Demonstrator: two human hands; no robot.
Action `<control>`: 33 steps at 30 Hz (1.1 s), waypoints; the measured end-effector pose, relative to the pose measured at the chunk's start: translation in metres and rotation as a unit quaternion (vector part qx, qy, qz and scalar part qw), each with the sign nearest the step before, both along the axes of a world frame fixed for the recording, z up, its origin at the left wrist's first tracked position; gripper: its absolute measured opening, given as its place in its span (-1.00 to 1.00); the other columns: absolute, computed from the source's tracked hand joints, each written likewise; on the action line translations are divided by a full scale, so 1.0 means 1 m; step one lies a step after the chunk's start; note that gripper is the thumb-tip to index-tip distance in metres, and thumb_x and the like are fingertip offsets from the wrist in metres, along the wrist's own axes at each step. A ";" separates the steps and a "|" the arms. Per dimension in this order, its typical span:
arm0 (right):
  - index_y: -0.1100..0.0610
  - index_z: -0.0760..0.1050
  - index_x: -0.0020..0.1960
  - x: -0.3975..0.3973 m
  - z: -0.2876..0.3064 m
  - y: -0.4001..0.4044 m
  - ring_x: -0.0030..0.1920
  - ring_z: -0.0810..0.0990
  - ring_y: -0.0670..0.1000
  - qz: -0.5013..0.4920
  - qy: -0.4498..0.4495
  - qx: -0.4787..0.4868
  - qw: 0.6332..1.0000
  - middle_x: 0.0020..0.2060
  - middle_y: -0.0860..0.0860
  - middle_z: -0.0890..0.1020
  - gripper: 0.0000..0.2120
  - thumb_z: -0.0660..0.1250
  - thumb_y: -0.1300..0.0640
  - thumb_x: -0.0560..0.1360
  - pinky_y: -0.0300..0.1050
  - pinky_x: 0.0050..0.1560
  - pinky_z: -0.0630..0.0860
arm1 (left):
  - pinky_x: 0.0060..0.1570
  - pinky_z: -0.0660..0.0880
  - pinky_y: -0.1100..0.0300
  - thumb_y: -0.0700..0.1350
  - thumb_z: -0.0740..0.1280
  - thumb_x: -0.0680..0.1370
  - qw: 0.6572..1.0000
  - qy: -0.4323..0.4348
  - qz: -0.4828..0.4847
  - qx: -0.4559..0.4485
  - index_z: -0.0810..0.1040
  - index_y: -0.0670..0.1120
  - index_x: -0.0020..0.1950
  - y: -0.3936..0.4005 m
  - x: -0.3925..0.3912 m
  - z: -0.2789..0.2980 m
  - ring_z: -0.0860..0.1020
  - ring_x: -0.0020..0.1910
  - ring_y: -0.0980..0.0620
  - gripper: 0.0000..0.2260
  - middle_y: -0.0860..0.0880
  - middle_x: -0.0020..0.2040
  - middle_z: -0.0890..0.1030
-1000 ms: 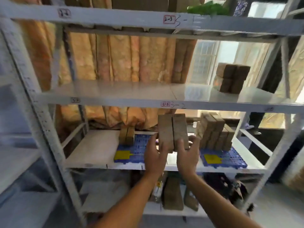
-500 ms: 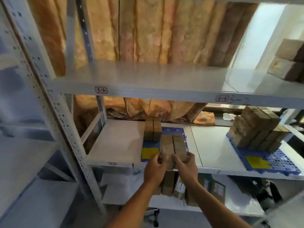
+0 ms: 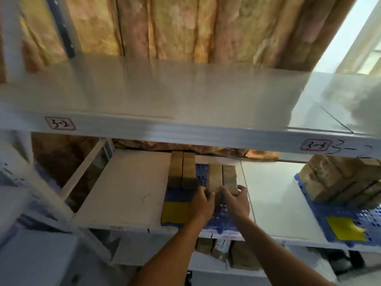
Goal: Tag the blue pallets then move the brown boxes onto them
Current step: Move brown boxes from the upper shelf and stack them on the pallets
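A blue pallet (image 3: 179, 193) with a yellow tag (image 3: 175, 212) lies on the lower white shelf (image 3: 127, 188). Two brown boxes (image 3: 181, 172) stand side by side at its back left. Beside them, a second pair of brown boxes (image 3: 222, 176) rests on the pallet, held at the near ends by my left hand (image 3: 203, 202) and my right hand (image 3: 236, 201). At the right, another blue pallet (image 3: 338, 213) with a yellow tag (image 3: 344, 229) carries a stack of several brown boxes (image 3: 338, 179).
A white shelf beam (image 3: 185, 133) labelled 3-2 and 3-3 hangs just above the lower shelf. A metal upright (image 3: 41, 195) stands at the left. More brown boxes (image 3: 243, 254) sit on the shelf below. Orange wrapped material (image 3: 185, 27) fills the back.
My hands carried the pair of brown boxes forward over the shelf edge and down onto the left pallet, next to the two boxes there. The view moved closer and left.
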State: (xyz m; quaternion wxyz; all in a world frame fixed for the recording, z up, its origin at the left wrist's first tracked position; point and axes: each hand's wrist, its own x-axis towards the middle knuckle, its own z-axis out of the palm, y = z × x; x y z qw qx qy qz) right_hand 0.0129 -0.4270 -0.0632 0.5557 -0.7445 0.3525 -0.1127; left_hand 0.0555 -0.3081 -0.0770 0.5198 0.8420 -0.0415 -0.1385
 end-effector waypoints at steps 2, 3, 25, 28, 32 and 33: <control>-0.08 0.33 0.30 0.017 -0.008 -0.008 -0.07 0.67 -0.05 0.004 0.006 0.011 1.000 0.04 -0.01 0.65 -0.46 0.48 -0.21 0.46 -0.05 -0.04 0.64 | 0.26 0.51 -0.07 0.05 0.22 0.67 0.995 -0.032 -0.032 0.089 0.45 0.00 0.39 -0.002 0.013 -0.004 0.51 0.27 -0.11 -0.68 -0.09 0.32 0.53; -0.07 0.32 0.31 0.025 -0.012 -0.013 -0.06 0.67 -0.05 0.006 0.004 0.010 1.000 0.04 -0.01 0.64 -0.45 0.48 -0.22 0.46 -0.04 -0.03 0.64 | 0.31 0.46 -0.04 0.07 0.20 0.67 0.986 -0.079 -0.054 0.138 0.44 -0.02 0.46 -0.001 0.019 -0.005 0.45 0.34 -0.11 -0.62 -0.08 0.38 0.49; 0.04 0.18 0.61 0.030 0.007 -0.027 0.30 0.58 0.23 0.133 0.063 -0.053 0.988 0.44 0.17 0.50 -0.09 0.03 -0.56 0.49 0.20 0.26 0.54 | 0.55 0.21 -0.08 0.15 0.13 0.67 0.980 -0.089 0.033 0.172 0.32 0.09 0.59 0.088 0.065 0.035 0.18 0.61 -0.05 -0.53 0.02 0.65 0.15; 0.08 0.21 0.63 -0.008 0.040 -0.032 0.37 0.54 0.24 0.133 0.069 -0.099 0.984 0.51 0.16 0.44 -0.08 -0.03 -0.54 0.51 0.25 0.29 0.55 | 0.54 0.22 -0.07 0.20 0.05 0.68 0.971 -0.099 -0.016 0.216 0.28 0.10 0.61 0.087 0.031 0.071 0.21 0.60 -0.07 -0.50 0.03 0.64 0.20; 0.13 0.24 0.63 -0.078 0.099 -0.033 0.56 0.33 0.14 0.134 0.071 -0.184 0.971 0.60 0.11 0.32 -0.17 -0.07 -0.43 0.61 0.07 0.49 0.28 | 0.52 0.22 -0.07 0.27 -0.06 0.66 0.959 -0.092 -0.095 0.252 0.21 0.14 0.62 0.066 -0.038 0.131 0.25 0.58 -0.13 -0.46 0.00 0.64 0.22; 0.13 0.23 0.63 -0.098 0.115 -0.032 0.57 0.31 0.14 0.133 0.074 -0.211 0.966 0.61 0.10 0.30 -0.18 -0.10 -0.42 0.62 0.07 0.51 0.25 | 0.53 0.18 -0.06 0.29 -0.09 0.66 0.953 -0.106 -0.112 0.259 0.22 0.15 0.61 0.059 -0.058 0.146 0.24 0.58 -0.12 -0.45 0.00 0.64 0.22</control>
